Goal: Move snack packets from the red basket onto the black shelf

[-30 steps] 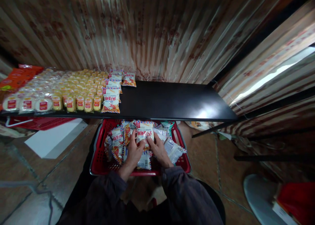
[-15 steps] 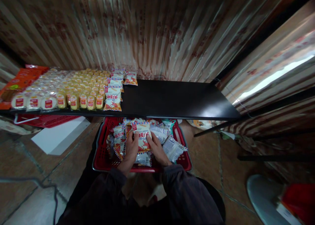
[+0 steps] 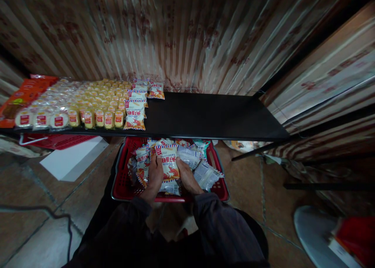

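Note:
Between my two hands is a snack bag [image 3: 169, 161], white and orange with red lettering and striped ends, its printed front facing up. My left hand [image 3: 155, 177] grips its left edge, thumb on the front. On the opposite edge, my right hand [image 3: 187, 176] closes with its thumb near the lettering. Both are over a red basket [image 3: 119, 190] holding several more bags, some showing silvery backs [image 3: 206, 175], and a green one [image 3: 202, 147]. Matching bags [image 3: 134, 115] stand in a row on the black shelf [image 3: 205, 117], with another [image 3: 156, 90] beside them at the back.
Left of the bags, the shelf holds rows of yellow packaged cakes [image 3: 99, 118], white round ones [image 3: 58, 120] and orange packets [image 3: 23, 98]. Under it are a second red basket [image 3: 67, 142] and a white box [image 3: 74, 158]. A grey stool [image 3: 313, 233] stands at right, a cable [image 3: 43, 208] at left.
The bag stays between both hands above the basket. My thumbs have shifted slightly outward, uncovering more of its red lettering. The view has moved a little.

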`<state>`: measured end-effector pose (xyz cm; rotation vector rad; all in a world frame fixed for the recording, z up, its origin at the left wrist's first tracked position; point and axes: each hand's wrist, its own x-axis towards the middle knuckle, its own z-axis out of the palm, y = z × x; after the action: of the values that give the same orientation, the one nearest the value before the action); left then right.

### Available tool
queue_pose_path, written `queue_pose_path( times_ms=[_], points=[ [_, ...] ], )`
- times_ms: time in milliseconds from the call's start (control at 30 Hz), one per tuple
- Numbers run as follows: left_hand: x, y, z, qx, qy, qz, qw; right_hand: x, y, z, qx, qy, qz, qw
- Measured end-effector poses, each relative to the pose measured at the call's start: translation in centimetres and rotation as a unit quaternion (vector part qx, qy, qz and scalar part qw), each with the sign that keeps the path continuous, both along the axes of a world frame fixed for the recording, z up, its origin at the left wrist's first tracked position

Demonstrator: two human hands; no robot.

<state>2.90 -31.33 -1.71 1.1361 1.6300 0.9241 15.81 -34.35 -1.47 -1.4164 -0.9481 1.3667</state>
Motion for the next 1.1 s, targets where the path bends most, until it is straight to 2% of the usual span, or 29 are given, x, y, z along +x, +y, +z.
queue_pose_path(
  times_ms=[267,367,467,600,733,967,1100],
  points=[
    [-0.1,0.1,0.0,-0.013,0.025,0.019,0.999,-0.2,0.0,-0.2,-0.012,0.086,-0.005,0.996],
    [0.0,-0.1,0.1,0.08,0.043,0.032,0.995,-0.2,-0.1,0.0,-0.01,0.098,-0.005,0.995],
    [0.1,-0.4,0.4,0.189,0.075,0.016,0.979,-0.1,-0.3,0.4,0.004,0.111,0.0,0.994],
    [0.1,-0.6,0.5,0.26,0.11,0.006,0.959,0.1,-0.5,0.5,0.005,0.095,-0.007,0.995],
    [0.1,-0.6,0.3,0.252,0.114,-0.007,0.961,0.0,-0.3,0.5,-0.003,0.105,-0.009,0.994],
    [0.3,-0.9,0.6,0.182,0.083,-0.043,0.979,-0.2,0.2,1.0,-0.002,0.134,-0.046,0.99],
    [0.3,-1.0,0.9,0.158,0.06,-0.048,0.985,-0.2,0.2,1.6,-0.012,0.132,-0.023,0.991]
  ],
)
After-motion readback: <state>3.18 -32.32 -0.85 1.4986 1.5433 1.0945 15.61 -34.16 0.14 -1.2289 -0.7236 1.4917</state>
